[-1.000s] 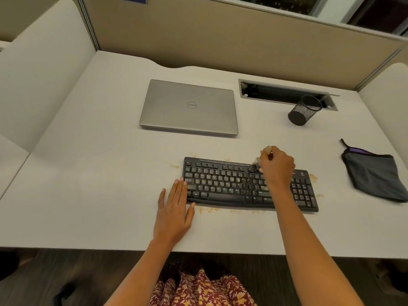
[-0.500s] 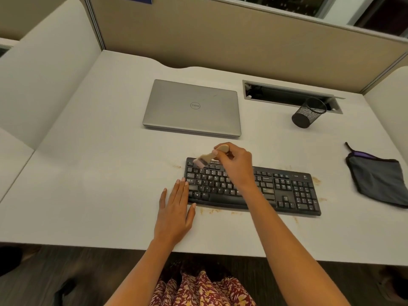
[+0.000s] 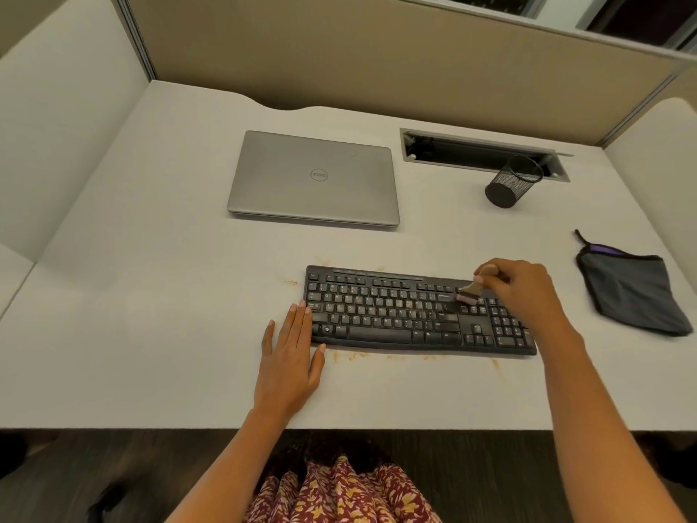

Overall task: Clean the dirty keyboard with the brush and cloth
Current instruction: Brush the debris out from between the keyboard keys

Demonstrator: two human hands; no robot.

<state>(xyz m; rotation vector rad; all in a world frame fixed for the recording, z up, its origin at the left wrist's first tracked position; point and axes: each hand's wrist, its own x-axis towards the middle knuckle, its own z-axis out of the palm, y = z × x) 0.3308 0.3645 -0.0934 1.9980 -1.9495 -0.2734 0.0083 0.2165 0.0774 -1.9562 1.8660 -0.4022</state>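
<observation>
On the table, a black keyboard under the brush.
The right hand pinches the small brush, bristles on the keys beside the number pad; the left hand lies flat, fingers straight, against the keyboard's left end. Brown crumbs ring it. The grey cloth sits well apart, to the right.

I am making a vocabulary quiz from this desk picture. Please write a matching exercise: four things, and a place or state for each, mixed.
1. laptop
2. brush
3. grey cloth
4. mesh cup

A. in the right hand, on the keyboard
B. near the right edge of the desk, untouched
C. closed, behind the keyboard
D. beside the cable slot

Pairs: 1-C, 2-A, 3-B, 4-D.
</observation>
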